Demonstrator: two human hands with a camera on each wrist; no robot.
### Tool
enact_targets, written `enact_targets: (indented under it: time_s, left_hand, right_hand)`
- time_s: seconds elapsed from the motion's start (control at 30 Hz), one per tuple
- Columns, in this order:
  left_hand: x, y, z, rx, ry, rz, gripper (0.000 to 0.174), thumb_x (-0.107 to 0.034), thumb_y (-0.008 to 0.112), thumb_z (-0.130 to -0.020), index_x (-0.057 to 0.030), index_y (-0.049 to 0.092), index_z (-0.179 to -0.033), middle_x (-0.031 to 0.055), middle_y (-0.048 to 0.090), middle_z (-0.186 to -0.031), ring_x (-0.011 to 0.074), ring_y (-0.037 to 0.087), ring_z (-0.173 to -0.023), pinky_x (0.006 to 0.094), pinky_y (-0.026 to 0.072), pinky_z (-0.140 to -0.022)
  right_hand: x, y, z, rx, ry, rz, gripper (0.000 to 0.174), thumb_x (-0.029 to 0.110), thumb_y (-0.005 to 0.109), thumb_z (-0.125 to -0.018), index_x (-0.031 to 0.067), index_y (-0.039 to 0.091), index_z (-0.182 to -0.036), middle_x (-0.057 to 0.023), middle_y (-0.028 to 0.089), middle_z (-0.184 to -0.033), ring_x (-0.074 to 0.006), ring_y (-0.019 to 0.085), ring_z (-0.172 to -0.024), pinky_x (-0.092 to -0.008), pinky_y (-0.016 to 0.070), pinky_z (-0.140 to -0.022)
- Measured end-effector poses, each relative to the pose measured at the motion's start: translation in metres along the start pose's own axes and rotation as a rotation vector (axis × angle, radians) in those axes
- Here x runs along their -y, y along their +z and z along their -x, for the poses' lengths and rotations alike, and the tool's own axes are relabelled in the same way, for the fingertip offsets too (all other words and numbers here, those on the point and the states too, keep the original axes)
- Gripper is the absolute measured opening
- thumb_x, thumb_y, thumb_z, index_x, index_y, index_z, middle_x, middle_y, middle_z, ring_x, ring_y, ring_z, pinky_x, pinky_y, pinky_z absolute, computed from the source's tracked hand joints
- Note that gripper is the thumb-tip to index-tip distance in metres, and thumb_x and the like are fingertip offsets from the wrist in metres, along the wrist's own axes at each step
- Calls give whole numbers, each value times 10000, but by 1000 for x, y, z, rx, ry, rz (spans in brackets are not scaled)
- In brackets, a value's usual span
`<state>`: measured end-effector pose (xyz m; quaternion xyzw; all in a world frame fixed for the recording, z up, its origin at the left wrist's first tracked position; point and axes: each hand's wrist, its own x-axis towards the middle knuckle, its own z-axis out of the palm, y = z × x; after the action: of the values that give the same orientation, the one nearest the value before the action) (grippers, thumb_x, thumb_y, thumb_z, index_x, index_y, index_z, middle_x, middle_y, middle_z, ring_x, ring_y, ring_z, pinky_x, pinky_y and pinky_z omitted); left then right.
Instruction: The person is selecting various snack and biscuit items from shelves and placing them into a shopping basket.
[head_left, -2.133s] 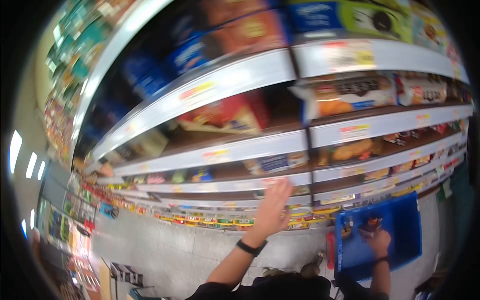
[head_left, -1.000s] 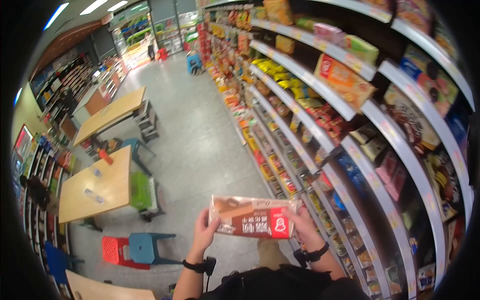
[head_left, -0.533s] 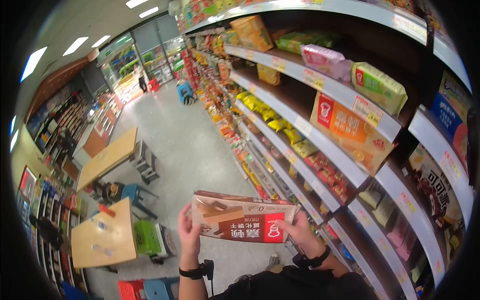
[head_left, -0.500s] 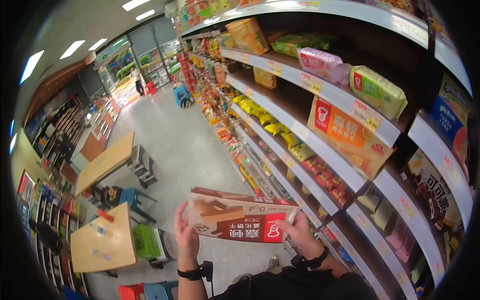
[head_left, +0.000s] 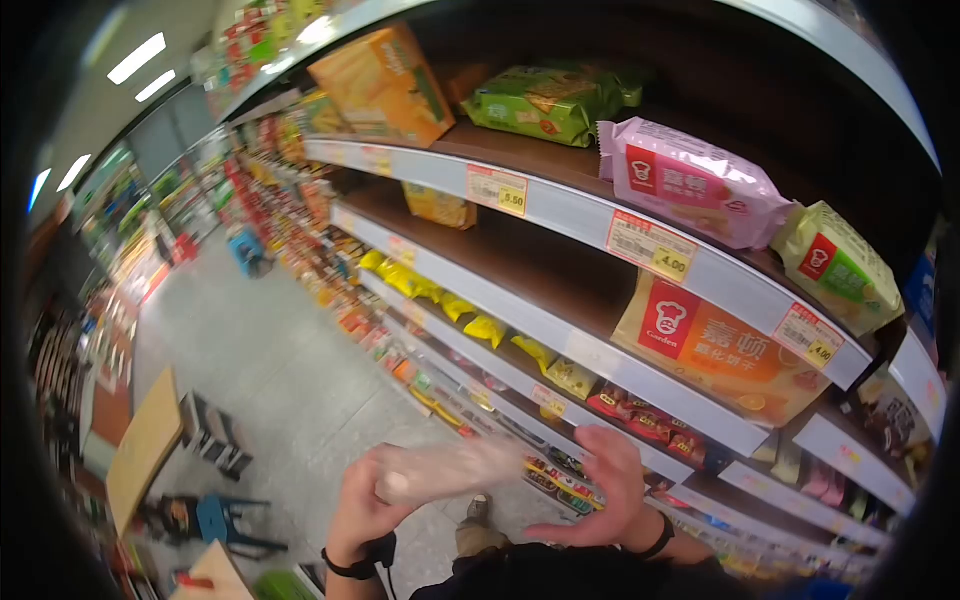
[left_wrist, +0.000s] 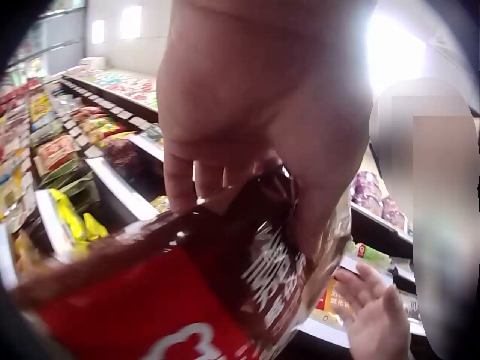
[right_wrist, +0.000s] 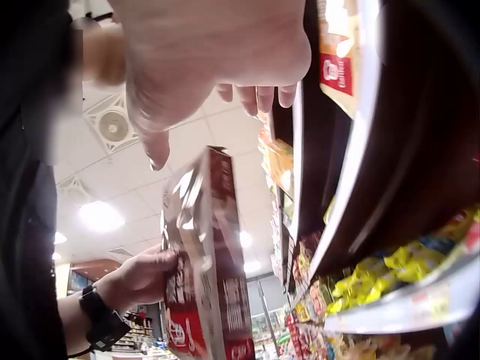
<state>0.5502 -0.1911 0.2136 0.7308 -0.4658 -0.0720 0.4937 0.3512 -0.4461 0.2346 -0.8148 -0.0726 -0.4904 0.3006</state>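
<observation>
A shiny brown-and-red packet [right_wrist: 210, 259], white lettering on its face, is held by the left grip [head_left: 372, 500]. It hangs in mid-air

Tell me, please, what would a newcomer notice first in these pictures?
Probably the brown-and-red packet, large in the left wrist view and held by the person's left grip; the right grip beside it holds nothing. Next, in the head view, a pink packet stands out on a shelf at upper right, with a large orange packet one shelf lower.
</observation>
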Motion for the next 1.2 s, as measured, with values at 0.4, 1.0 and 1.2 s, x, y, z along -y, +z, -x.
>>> enact_targets:
  time_s: [0.4, 1.0, 1.2]
  left_hand:
    - [60, -63, -227, -265, 785, -422, 744, -245, 836, -712, -62, 546, -1372, 149, 536, -1424, 357, 478, -1366, 527, 357, -1112]
    - [156, 16, -401, -292, 645, 424, 490, -183, 750, -926, 84, 589, -1303, 212, 627, -1317, 287, 634, -1154, 407, 491, -1006]
    - [124, 24, -404, -275, 550, 255, 271, -4, 755, -723, 12, 679, -983, 129, 730, -917, 245, 671, -850, 366, 501, -795]
  right_hand:
    - [-42, 99, -121, -27, 214, 341, 518, 92, 824, -725, 24, 653, -1210, -150, 666, -1261, -323, 662, -1120, -519, 419, -1111]
    - [-103, 68, -153, -651, 150, 822, 671, 195, 898, -705, -57, 613, -1258, -201, 719, -1114, -312, 734, -936, -350, 597, -799]
    - [-108, 62, -151, -666, 211, 1020, 705, 350, 913, -714, -78, 626, -1194, -224, 718, -1058, -343, 726, -897, -373, 596, -770]
